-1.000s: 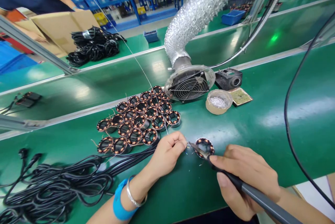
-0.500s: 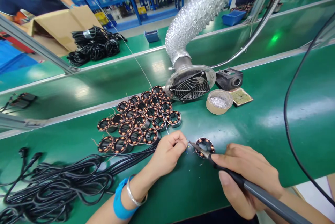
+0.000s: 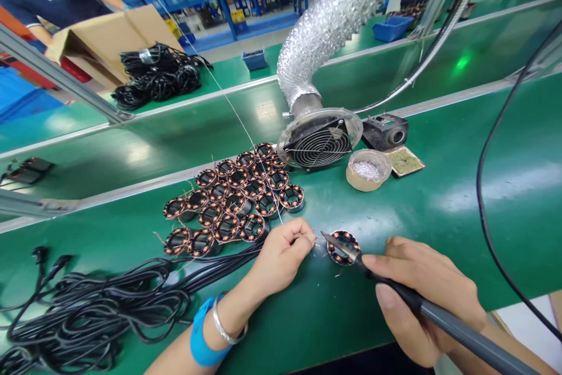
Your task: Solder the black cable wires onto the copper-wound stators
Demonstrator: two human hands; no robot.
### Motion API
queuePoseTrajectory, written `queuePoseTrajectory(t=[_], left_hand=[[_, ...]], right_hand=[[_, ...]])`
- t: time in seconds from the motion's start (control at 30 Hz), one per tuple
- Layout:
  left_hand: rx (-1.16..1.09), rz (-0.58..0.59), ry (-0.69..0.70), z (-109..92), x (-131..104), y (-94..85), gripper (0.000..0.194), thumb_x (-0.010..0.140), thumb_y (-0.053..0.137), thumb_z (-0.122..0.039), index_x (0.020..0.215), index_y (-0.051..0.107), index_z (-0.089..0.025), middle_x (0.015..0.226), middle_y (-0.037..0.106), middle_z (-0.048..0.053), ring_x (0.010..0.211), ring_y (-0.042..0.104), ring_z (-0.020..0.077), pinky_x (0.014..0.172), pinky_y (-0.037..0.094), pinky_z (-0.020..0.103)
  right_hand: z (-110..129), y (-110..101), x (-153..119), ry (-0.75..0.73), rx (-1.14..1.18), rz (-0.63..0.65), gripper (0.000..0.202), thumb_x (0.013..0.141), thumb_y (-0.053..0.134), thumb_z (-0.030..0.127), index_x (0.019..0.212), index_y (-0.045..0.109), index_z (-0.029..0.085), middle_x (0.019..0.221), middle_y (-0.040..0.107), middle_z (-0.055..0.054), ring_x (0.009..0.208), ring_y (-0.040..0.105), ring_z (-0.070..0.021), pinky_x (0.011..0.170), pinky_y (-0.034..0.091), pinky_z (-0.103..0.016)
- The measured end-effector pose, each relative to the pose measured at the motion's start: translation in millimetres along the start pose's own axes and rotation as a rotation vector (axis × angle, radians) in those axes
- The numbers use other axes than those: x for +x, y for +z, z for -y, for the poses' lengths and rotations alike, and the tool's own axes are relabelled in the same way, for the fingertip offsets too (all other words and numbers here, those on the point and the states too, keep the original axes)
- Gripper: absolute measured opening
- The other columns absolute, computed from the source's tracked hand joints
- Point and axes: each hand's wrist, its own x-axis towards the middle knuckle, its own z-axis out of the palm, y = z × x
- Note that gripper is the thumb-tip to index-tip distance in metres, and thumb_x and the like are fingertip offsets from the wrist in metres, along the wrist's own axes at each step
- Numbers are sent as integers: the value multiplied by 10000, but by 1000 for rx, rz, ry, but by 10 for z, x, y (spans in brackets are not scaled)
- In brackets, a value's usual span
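Observation:
My right hand (image 3: pixel 432 299) grips a soldering iron (image 3: pixel 408 296) with a dark grey handle. Its tip points left, over the rim of a single copper-wound stator (image 3: pixel 343 247) lying on the bench. Left of that tip, with a small gap between, my left hand (image 3: pixel 285 255) is closed in a pinch. A thin pale solder wire (image 3: pixel 239 119) runs down from above into its fingers. Small wire ends (image 3: pixel 316 240) stick out past the fingertips; what else the fingers hold is hidden. A blue band and a silver bracelet circle my left wrist.
Several stators (image 3: pixel 237 202) stand grouped behind my left hand. Black power cords (image 3: pixel 109 310) lie at the left. A fume extractor (image 3: pixel 318 144) hangs at the back, beside a solder-dross tub (image 3: pixel 367 171), sponge (image 3: pixel 404 161) and iron stand (image 3: pixel 386 132). Across the divider, a person handles a carton (image 3: pixel 118 41).
My right hand has drawn the soldering iron slightly right, away from my left fingertips. My left hand has stayed put. The person across has shifted the carton a little.

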Motion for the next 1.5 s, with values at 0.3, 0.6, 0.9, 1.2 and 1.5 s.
queuePoseTrajectory(t=[0.3,0.6,0.9,1.2,1.5], left_hand=[[-1,1,-11,3,-1,1,158,811,483,-251,665,475,-191,598,381,-58,583,334,114,570,278,241],[-6,11,2,1,0,4,168,822,476,-251,666,466,-190,603,377,-57,579,326,111,567,269,241],[-10,14,-3,25,13,2,171,837,484,-249,678,474,-188,602,370,-60,582,324,111,568,269,239],[-11,11,-9,19,14,-1,162,823,483,-242,670,477,-190,597,375,-58,577,327,112,564,276,237],[2,10,-6,-5,-5,-5,161,807,481,-248,658,477,-189,592,379,-57,575,331,111,559,279,234]], right_hand=[[7,-7,-10,23,13,-5,303,733,528,62,1002,660,110,656,599,-31,492,505,-137,454,414,-291],[7,28,3,1,45,42,289,723,529,35,973,659,101,644,609,-43,495,515,-134,456,424,-286],[2,37,-9,-35,42,32,289,717,531,23,970,654,88,628,582,-35,488,504,-132,443,413,-281],[3,-8,-19,-14,-9,13,308,741,525,68,1015,653,122,657,607,-35,495,538,-149,462,457,-307],[3,8,-8,7,12,-9,289,734,522,56,981,656,122,637,589,-26,480,519,-145,451,432,-294]])
